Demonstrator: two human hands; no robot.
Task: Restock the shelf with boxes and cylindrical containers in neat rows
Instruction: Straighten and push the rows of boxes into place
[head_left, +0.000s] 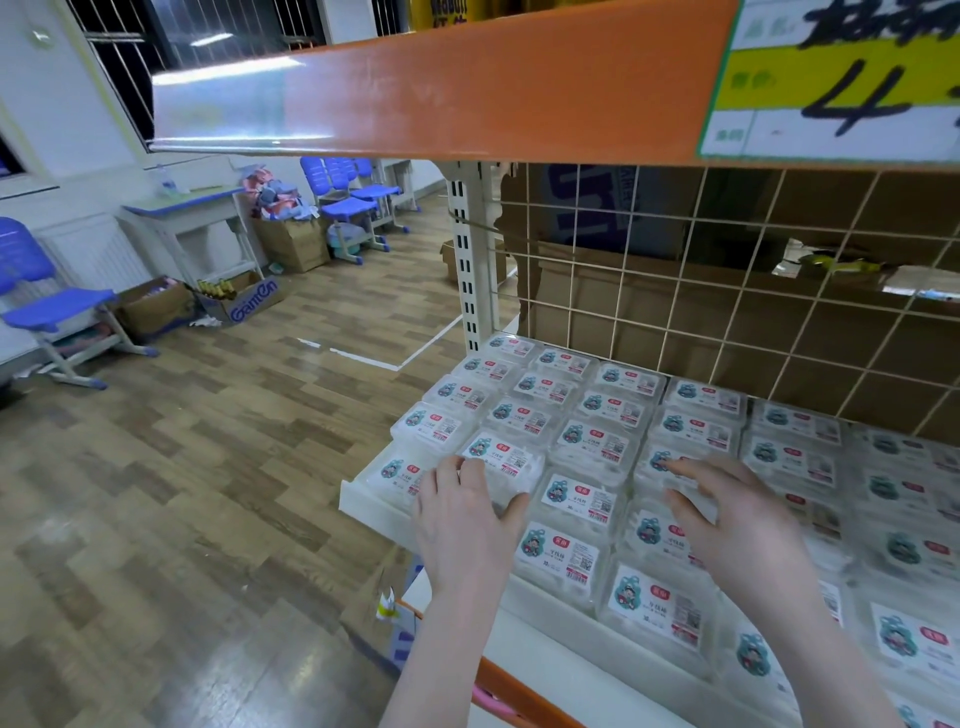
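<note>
Several clear plastic boxes with white and teal labels lie in rows on the white shelf. My left hand grips one clear box near the shelf's front left corner, fingers on its left side and thumb at its front edge. My right hand hovers over or touches the boxes of a row further right, fingers spread and nearly straight. It holds nothing. No cylindrical containers are in view.
An orange shelf edge with a price tag hangs overhead. A wire grid backs the shelf, with cardboard boxes behind it. Left of the shelf are wooden floor, blue chairs, a desk and cartons.
</note>
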